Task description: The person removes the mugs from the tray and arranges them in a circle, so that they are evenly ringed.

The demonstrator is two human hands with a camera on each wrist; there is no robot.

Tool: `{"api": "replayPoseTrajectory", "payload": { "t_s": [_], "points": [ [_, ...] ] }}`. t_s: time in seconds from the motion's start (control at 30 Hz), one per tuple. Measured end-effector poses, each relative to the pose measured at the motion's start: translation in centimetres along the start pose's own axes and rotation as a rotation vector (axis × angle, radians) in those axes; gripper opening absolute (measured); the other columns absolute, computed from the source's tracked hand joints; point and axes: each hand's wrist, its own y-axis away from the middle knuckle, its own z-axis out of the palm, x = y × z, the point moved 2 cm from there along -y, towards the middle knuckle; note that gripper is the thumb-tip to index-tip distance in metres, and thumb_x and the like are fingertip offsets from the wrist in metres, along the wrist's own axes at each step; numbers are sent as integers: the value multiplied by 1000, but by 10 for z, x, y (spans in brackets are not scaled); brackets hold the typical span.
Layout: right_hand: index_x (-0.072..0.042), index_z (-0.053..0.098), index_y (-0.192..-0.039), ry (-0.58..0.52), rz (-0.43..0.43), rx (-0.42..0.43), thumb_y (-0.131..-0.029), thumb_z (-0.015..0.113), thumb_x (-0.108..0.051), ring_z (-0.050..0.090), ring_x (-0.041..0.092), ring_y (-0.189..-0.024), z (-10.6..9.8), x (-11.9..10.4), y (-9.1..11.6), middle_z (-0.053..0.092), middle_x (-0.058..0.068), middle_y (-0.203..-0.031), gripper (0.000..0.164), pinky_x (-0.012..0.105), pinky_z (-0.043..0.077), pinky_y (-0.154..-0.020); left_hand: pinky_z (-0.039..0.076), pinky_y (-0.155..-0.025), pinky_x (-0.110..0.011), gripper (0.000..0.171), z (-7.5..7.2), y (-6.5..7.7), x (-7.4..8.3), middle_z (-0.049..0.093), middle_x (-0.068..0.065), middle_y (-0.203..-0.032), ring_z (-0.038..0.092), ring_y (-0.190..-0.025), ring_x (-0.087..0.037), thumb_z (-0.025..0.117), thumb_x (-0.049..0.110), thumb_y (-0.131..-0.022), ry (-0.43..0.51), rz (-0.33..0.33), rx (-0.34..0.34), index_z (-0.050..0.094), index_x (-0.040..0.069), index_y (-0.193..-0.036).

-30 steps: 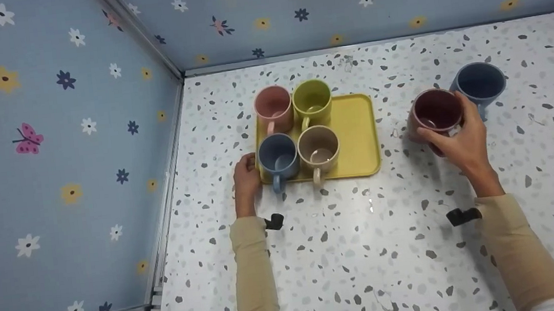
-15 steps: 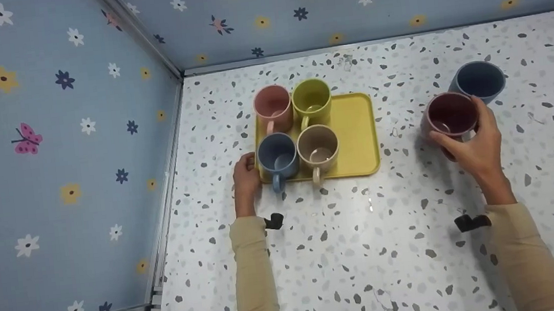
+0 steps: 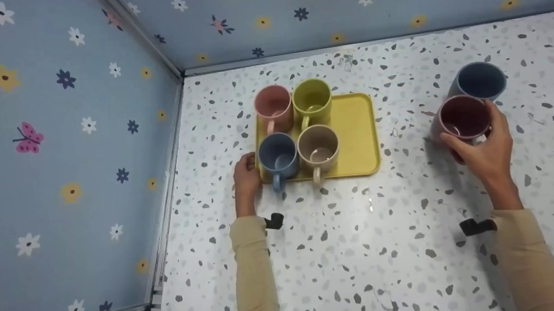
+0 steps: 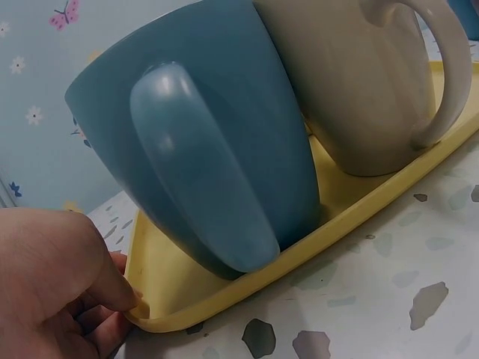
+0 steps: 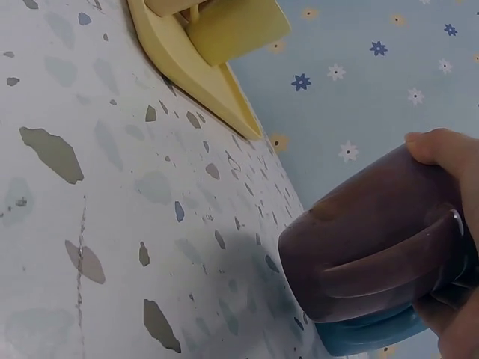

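Note:
In the head view my right hand (image 3: 494,150) grips a maroon mug (image 3: 462,118), thumb on the near side and fingers at its right rim. The right wrist view shows this mug (image 5: 374,243) from the side, its handle towards me; whether its base touches the table I cannot tell. Right behind it stands a dark blue mug (image 3: 481,80), partly covered. My left hand (image 3: 247,176) pinches the left edge of a yellow tray (image 3: 356,137), thumb on the rim (image 4: 153,327). On the tray stand a pink mug (image 3: 273,107), a green mug (image 3: 312,100), a blue mug (image 3: 278,155) and a beige mug (image 3: 318,148).
The speckled white table (image 3: 349,251) carries everything. A flowered blue panel (image 3: 77,161) rises along the left, and another panel (image 3: 369,4) along the back. The tray's right third holds no mug. Black wrist mounts (image 3: 477,226) stick out from both sleeves.
My right hand has moved right and slightly towards me with the maroon mug, now in front of the dark blue mug. My left hand, the tray and its mugs have stayed put.

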Motion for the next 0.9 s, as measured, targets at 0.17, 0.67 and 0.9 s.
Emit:
{"api": "replayPoseTrajectory", "payload": {
  "t_s": [0.17, 0.67, 0.9],
  "points": [
    [-20, 42, -142, -27, 22, 1, -64, 88, -11, 45, 15, -127, -5, 21, -7, 47, 4, -138, 91, 33, 37, -109, 43, -99, -36, 41, 0, 0, 0, 57, -14, -121, 55, -113, -25, 45, 3, -91, 2, -4, 0, 54, 5, -130],
    [-20, 33, -148, -10, 84, 54, -66, 87, -14, 37, 11, -135, -24, 34, -1, 39, 4, -147, 98, 29, 30, -114, 42, -97, -36, 42, -1, 2, 3, 57, -15, -117, 53, -107, -25, 40, -2, -89, -8, 22, 11, 54, 2, -129],
    [-20, 31, -148, 0, 102, 55, -67, 87, -14, 35, 10, -137, -26, 40, 2, 37, 3, -149, 99, 30, 29, -114, 43, -97, -35, 42, -1, 2, 2, 57, -15, -118, 54, -109, -25, 41, -2, -89, 11, 25, 6, 55, 3, -128]
  ]
}}
